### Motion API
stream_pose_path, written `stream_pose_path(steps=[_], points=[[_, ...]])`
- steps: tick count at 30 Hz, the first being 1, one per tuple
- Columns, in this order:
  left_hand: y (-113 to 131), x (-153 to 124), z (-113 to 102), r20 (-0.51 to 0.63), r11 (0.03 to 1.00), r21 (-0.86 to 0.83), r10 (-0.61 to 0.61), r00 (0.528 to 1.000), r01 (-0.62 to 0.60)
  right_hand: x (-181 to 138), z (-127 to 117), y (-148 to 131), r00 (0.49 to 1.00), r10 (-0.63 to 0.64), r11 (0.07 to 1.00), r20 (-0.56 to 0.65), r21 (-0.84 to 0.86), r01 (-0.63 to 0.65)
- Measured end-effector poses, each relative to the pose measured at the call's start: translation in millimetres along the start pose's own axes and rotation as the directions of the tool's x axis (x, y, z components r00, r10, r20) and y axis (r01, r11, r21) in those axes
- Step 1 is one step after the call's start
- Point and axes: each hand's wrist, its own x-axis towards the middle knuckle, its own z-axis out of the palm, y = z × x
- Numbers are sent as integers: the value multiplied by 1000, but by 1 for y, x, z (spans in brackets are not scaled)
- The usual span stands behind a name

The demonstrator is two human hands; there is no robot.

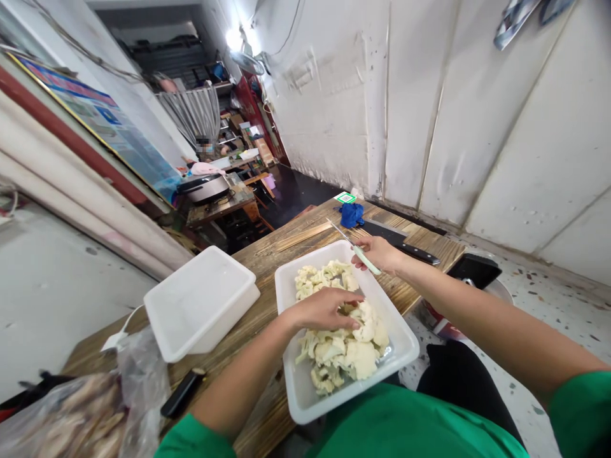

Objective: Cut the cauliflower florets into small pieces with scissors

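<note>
Working over a white plastic tray (305, 401) at the near edge of the wooden bench (258, 254), overhanging it towards the lap. Reaching in with the left hand (324, 310), fingers laid loosely across the cauliflower florets (351, 353); impossible to tell whether pinching a piece underneath. Gripping a pale-handled paring knife (356, 248) in the right hand (379, 253), fingers closed around the handle, blade pointing away over the tray's far corner. Judging by the heap, getting well along with the trimming: florets already filling most of the tray, no whole head showing anywhere, likely only sorting and a few last cuts remaining. Leaving untouched a black-handled cleaver (405, 245), a bundle of bamboo skewers (303, 236) and a blue cloth (352, 214) towards the far edge. Keeping an upturned white tub (200, 302) near the left edge and a clear bag of mushrooms (81, 407) at the near-left corner.
</note>
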Motion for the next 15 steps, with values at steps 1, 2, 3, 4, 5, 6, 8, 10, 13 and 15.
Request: stream_pose_path(steps=[1,2,3,4,5,6,8,10,13,15], points=[[2,1,1,20,999,-36,-17,1000,18,-3,-2,1,1000,1,1000,30,16,-1],[4,2,1,32,996,-82,-35,999,37,-7,-4,1,998,2,999,66,40,-5],[5,2,2,39,990,-129,-48,998,52,-10,-6,1,994,2,997,106,74,-10],[6,3,2,45,984,-167,-59,997,66,-14,-8,2,989,3,993,150,119,-21],[7,4,2,47,979,-189,-74,996,81,-17,-11,2,980,2,984,199,172,-37],[7,5,2,48,976,-195,-93,995,100,-19,-15,3,968,-2,972,249,229,-56],[4,6,-1,46,967,-205,-144,989,150,-23,-22,4,947,-33,946,320,315,-73],[-4,8,-4,38,925,-306,-225,974,226,-27,-29,6,936,-85,940,341,339,-38],[-22,10,-8,4,697,-635,-427,904,332,-35,-38,8,930,-135,975,341,212,64],[-34,13,-10,-19,466,-833,-563,826,299,-43,-43,8,920,-131,991,369,53,120]])
